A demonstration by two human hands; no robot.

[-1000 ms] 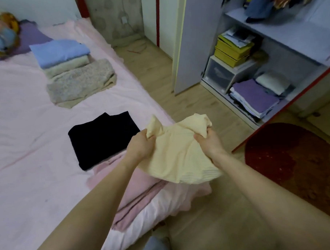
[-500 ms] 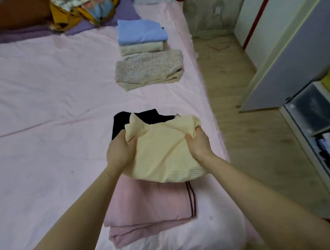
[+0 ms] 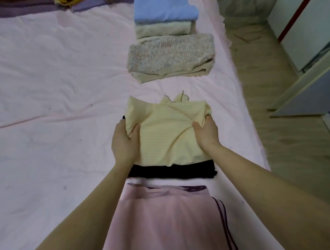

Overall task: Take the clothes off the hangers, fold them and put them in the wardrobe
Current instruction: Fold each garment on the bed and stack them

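On the pink bed (image 3: pixel 54 76), the folded yellow top (image 3: pixel 168 132) sits on the black garment (image 3: pixel 172 170), left hand (image 3: pixel 124 143) and right hand (image 3: pixel 206 132) gripping its sides; square edges, then let go gently.

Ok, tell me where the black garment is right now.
In the head view the black garment lies folded on the pink bed sheet, mostly covered by the yellow top both hands hold, with the pink folded garment just nearer.
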